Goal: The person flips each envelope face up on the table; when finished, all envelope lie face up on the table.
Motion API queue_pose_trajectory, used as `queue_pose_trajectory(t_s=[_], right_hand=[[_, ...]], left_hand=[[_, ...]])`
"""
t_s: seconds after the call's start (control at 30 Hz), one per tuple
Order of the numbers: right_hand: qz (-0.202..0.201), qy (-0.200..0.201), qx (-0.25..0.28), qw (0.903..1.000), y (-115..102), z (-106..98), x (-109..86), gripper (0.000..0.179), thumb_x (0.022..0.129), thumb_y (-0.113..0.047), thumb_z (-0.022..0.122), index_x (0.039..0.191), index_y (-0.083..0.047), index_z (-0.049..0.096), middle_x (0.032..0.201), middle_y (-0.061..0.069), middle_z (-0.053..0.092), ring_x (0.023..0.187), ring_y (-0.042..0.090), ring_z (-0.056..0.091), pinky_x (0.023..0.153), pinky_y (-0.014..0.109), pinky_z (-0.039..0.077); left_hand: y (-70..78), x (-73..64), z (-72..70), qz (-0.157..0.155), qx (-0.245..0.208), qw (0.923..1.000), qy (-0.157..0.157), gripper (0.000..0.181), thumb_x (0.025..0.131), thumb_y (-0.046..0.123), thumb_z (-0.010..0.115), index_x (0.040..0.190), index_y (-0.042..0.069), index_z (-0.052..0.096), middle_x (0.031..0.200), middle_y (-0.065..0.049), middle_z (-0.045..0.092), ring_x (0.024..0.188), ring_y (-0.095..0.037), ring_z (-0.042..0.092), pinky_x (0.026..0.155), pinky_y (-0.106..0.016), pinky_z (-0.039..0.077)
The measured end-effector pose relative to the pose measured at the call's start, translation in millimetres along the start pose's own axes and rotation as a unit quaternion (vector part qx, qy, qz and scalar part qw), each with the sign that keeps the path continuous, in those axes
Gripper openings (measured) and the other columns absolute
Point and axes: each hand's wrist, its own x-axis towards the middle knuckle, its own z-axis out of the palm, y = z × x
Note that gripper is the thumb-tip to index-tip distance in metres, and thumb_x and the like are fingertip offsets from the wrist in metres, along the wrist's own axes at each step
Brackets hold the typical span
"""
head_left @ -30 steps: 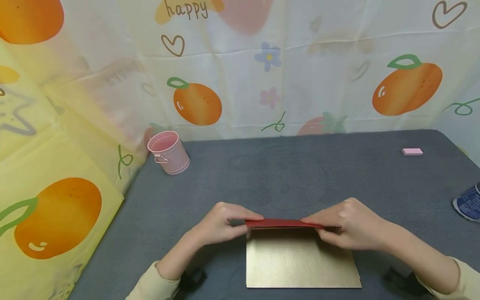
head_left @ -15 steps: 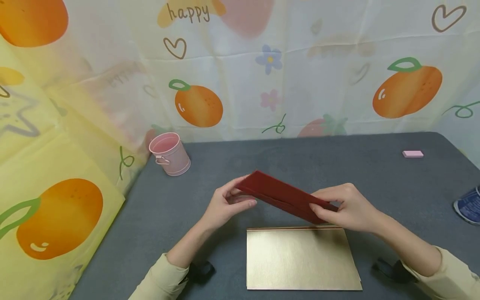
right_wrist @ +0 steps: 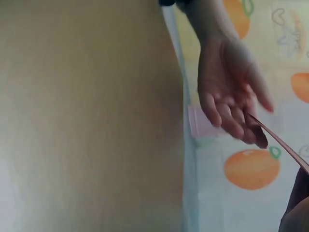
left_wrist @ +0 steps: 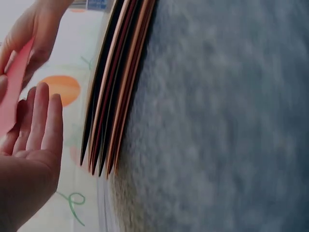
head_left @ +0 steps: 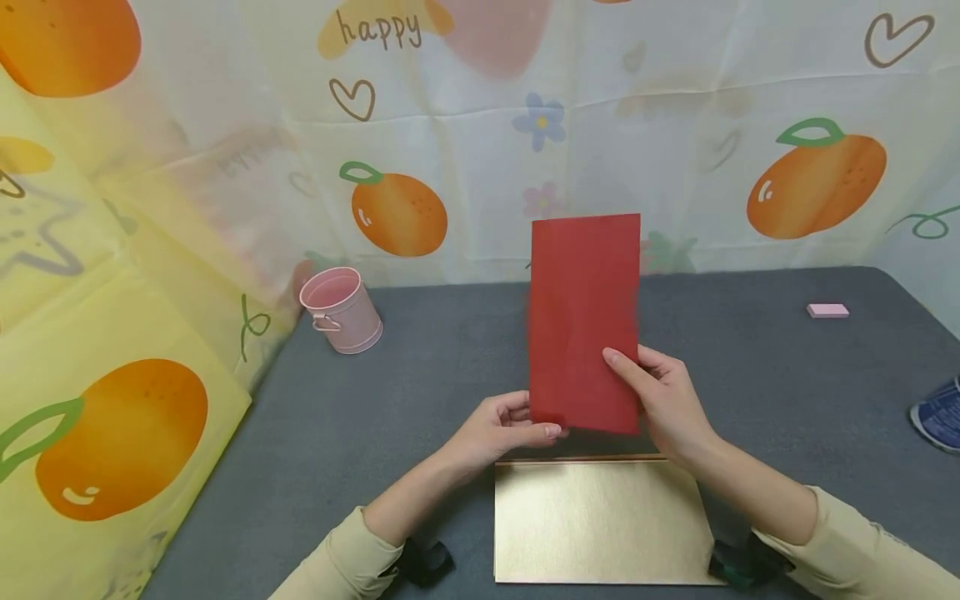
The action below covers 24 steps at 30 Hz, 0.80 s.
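Note:
A red paper envelope (head_left: 581, 317) stands upright above the table in the head view. My right hand (head_left: 670, 400) pinches its right edge, thumb on the near face and fingers behind. At its lower left corner is my left hand (head_left: 501, 429), fingers partly behind the paper and thumb at the bottom edge. The right wrist view shows that left hand (right_wrist: 231, 92) palm up and loosely spread, the envelope's edge (right_wrist: 285, 145) meeting its fingertips. Below both hands lies a stack of gold-faced cards (head_left: 600, 525); several layered edges (left_wrist: 116, 96) show in the left wrist view.
A pink bucket (head_left: 342, 311) stands at the table's back left. Toward the back right lies a small pink block (head_left: 827, 311), and a dark blue can-like object (head_left: 939, 417) is cut off at the right edge. A fruit-print cloth (head_left: 480, 150) hangs behind the grey table (head_left: 450, 333).
The red envelope has risen off the gold stack and turned from lying flat to upright, facing the head camera. My left hand has loosened its hold; the right still holds the envelope.

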Motion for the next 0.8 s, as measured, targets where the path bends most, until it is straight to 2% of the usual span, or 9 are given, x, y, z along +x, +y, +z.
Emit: queue_pose_trajectory(t_s=[0.1, 0.23, 0.37, 0.47, 0.57, 0.67, 0.73, 0.8], right_hand=[[0.021, 0.009, 0.052, 0.9984, 3, 2, 2.8, 0.018, 0.099, -0.014, 0.058, 0.110, -0.019, 0.072, 0.106, -0.001, 0.070, 0.091, 0.015, 0.069, 0.076, 0.033, 0.057], [0.007, -0.003, 0.085, 0.9964, 5, -1, 7.9, 0.020, 0.098, -0.007, 0.057, 0.109, -0.016, 0.072, 0.107, -0.001, 0.070, 0.093, 0.013, 0.069, 0.078, 0.030, 0.056], [-0.010, 0.000, 0.102, 0.9948, 0, -9, 15.6, 0.018, 0.097, -0.004, 0.057, 0.107, -0.011, 0.071, 0.102, -0.001, 0.070, 0.088, 0.011, 0.068, 0.074, 0.028, 0.056], [-0.014, 0.016, 0.115, 0.9932, -6, -18, 22.7, 0.013, 0.098, -0.007, 0.058, 0.105, -0.010, 0.068, 0.098, 0.000, 0.070, 0.086, 0.011, 0.067, 0.073, 0.027, 0.056], [-0.015, 0.030, 0.111, 0.9933, -13, -31, 29.4, 0.013, 0.098, -0.012, 0.058, 0.107, -0.011, 0.068, 0.097, -0.001, 0.070, 0.084, 0.011, 0.067, 0.074, 0.027, 0.057], [-0.003, 0.031, 0.055, 0.9980, -16, -42, 36.4, 0.013, 0.098, -0.014, 0.060, 0.107, -0.014, 0.069, 0.098, -0.002, 0.071, 0.082, 0.011, 0.067, 0.073, 0.026, 0.057], [0.017, 0.024, -0.014, 0.9995, -17, -47, 41.4, 0.014, 0.096, -0.017, 0.063, 0.109, -0.014, 0.069, 0.097, -0.004, 0.071, 0.081, 0.010, 0.067, 0.073, 0.026, 0.057], [0.042, 0.007, -0.092, 0.9948, -16, -50, 46.9, 0.021, 0.095, -0.022, 0.066, 0.113, -0.010, 0.067, 0.096, -0.006, 0.070, 0.081, 0.010, 0.067, 0.074, 0.028, 0.057]], left_hand=[[-0.5, 1.5, 1.3, -0.001, -0.018, 0.9995, 0.026, 0.035, 0.091, 0.003, 0.067, 0.124, -0.004, 0.060, 0.110, -0.017, 0.070, 0.102, -0.029, 0.068, 0.092, -0.042, 0.051], [-0.1, 0.8, -3.9, 0.012, -0.038, 0.9960, 0.080, 0.028, 0.092, 0.005, 0.065, 0.117, -0.006, 0.061, 0.102, -0.014, 0.072, 0.099, -0.032, 0.069, 0.092, -0.047, 0.050], [3.8, -3.0, -16.3, 0.041, -0.044, 0.9903, 0.125, 0.021, 0.096, 0.009, 0.060, 0.112, -0.003, 0.057, 0.098, -0.009, 0.073, 0.092, -0.025, 0.071, 0.092, -0.049, 0.049], [7.3, -6.6, -28.5, 0.059, -0.035, 0.9867, 0.147, 0.018, 0.098, 0.009, 0.056, 0.112, -0.002, 0.053, 0.099, -0.007, 0.072, 0.087, -0.018, 0.071, 0.089, -0.045, 0.052], [10.9, -10.7, -40.7, 0.066, -0.016, 0.9843, 0.163, 0.019, 0.099, 0.009, 0.053, 0.114, -0.003, 0.052, 0.100, -0.006, 0.071, 0.086, -0.018, 0.071, 0.085, -0.040, 0.055], [14.9, -14.3, -52.1, 0.059, -0.001, 0.9805, 0.188, 0.018, 0.100, 0.010, 0.052, 0.113, -0.003, 0.052, 0.097, -0.003, 0.069, 0.084, -0.017, 0.068, 0.081, -0.038, 0.056], [17.2, -15.9, -60.0, 0.049, 0.004, 0.9756, 0.214, 0.020, 0.100, 0.012, 0.053, 0.114, -0.002, 0.053, 0.096, -0.002, 0.068, 0.083, -0.018, 0.067, 0.078, -0.037, 0.057], [19.5, -16.8, -67.8, 0.037, 0.005, 0.9685, 0.246, 0.024, 0.100, 0.015, 0.055, 0.117, -0.001, 0.055, 0.096, -0.003, 0.066, 0.082, -0.018, 0.065, 0.074, -0.036, 0.057]])
